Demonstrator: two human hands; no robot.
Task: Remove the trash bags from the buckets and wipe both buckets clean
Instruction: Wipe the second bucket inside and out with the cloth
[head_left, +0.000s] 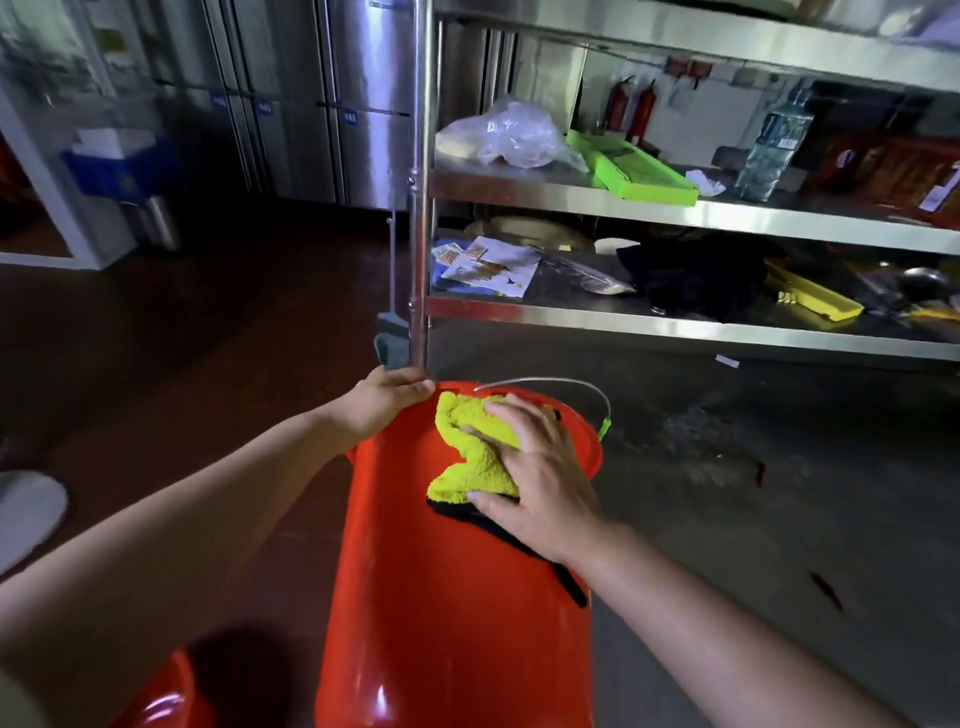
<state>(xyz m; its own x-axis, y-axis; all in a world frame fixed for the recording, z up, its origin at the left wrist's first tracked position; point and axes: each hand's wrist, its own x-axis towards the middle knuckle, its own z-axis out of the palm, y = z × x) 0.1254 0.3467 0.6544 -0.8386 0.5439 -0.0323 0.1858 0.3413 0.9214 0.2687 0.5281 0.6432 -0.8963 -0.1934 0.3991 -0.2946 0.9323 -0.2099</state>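
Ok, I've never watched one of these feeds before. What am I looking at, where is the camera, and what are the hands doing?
There is no machine here. The single picture comes from a camera worn on a person's head, looking forward and down at their own bare arms.

The big red bucket lies tipped, its side facing up and its wire handle at the far end. The left hand grips the far rim to steady it. The right hand lies flat on a yellow cloth, pressing it against the bucket's outside.

A second red bucket peeks in at the bottom left. Behind stands a steel shelf rack with clutter on it.
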